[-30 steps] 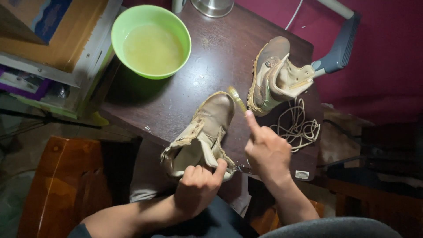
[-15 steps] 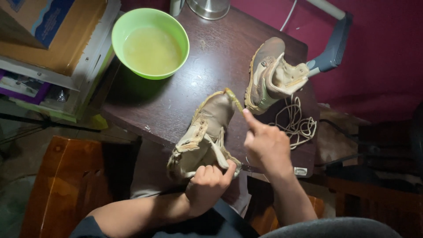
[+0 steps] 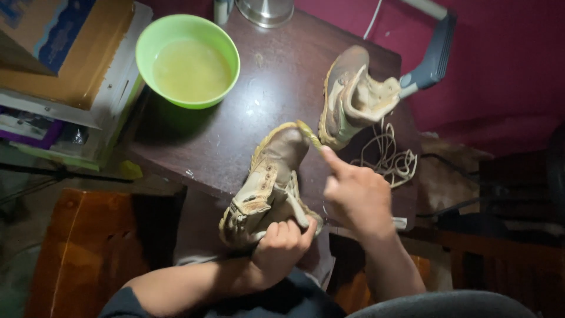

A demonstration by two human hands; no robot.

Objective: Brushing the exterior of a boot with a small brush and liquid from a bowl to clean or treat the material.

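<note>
While beside brown box (image 3: 53,47), boot (image 3: 268,182)

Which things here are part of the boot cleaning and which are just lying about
In use:
left hand gripping the near boot
right hand working a small brush at its toe
green bowl of cloudy liquid
second boot
laces

Lying about:
boxes on the left
metal base
grey handle

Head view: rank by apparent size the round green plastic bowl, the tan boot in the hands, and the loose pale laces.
1. Tan boot, though it sits nearer the camera.
2. Green bowl, roughly comparable; ranking unsure.
3. Pale laces, clearly smallest.
</note>
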